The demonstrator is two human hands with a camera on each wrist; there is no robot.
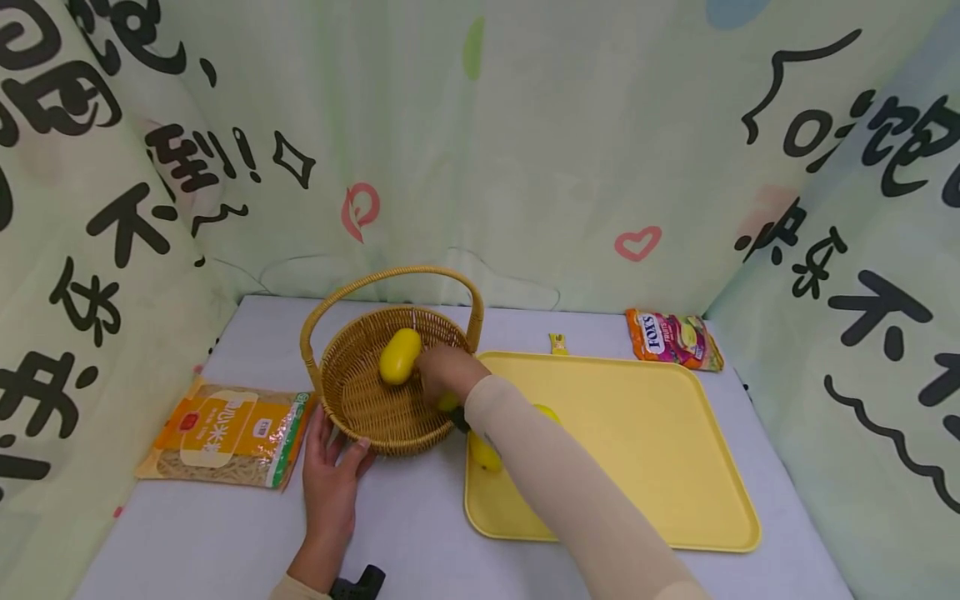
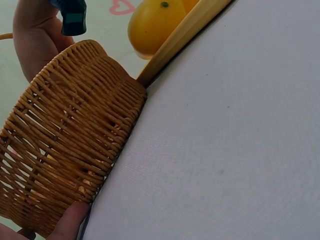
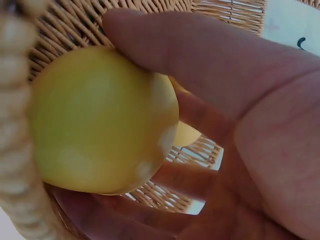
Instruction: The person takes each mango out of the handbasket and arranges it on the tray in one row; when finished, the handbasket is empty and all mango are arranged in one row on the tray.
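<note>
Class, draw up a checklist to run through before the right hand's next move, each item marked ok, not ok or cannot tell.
1. Basket upright on the table: ok.
2. Left hand touching the basket: ok.
3. Right hand gripping the held fruit inside the basket: ok.
4. Bare weave beside the loose fruit: ok.
5. Tray free of fruit: not ok.
6. Tray count: cannot tell; the sleeve hides part.

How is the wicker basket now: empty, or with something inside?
The wicker basket is not empty: a yellow fruit lies inside, beside the right hand, which grips another fruit.
</note>
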